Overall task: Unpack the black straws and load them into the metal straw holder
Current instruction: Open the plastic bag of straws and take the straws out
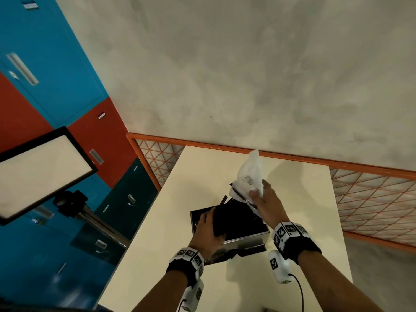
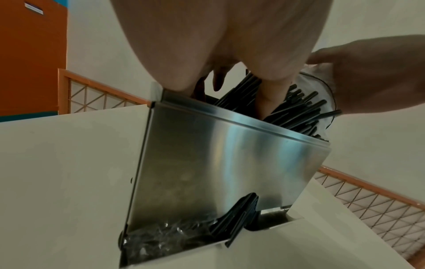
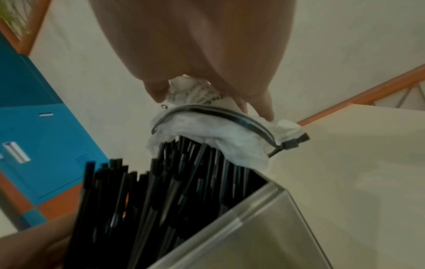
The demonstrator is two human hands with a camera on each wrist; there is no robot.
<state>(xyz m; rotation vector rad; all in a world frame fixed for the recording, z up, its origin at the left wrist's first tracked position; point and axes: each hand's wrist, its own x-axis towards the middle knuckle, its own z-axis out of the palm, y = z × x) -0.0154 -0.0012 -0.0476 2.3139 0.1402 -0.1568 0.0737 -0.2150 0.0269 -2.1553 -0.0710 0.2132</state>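
The metal straw holder (image 1: 245, 238) stands open-topped on the cream table (image 1: 157, 244), in front of me. A thick bunch of black straws (image 3: 161, 191) leans in it, with the ends sticking out over the rim. My left hand (image 1: 212, 218) reaches into the holder's left side and grips the straws (image 2: 296, 111). My right hand (image 1: 256, 193) pinches the white plastic bag (image 1: 252, 172) above the holder's far right corner. The bag (image 3: 218, 131) hangs mouth down, its dark zip edge open over the straw tips. The right hand (image 3: 207, 96) bunches the bag's upper part.
Crumpled clear plastic (image 2: 165, 236) lies in the holder's lower front tray. An orange mesh fence (image 1: 371, 199) runs behind and to the right of the table. A white panel (image 1: 40, 172) on a tripod (image 1: 90, 212) stands left, before blue and red lockers (image 1: 45, 64).
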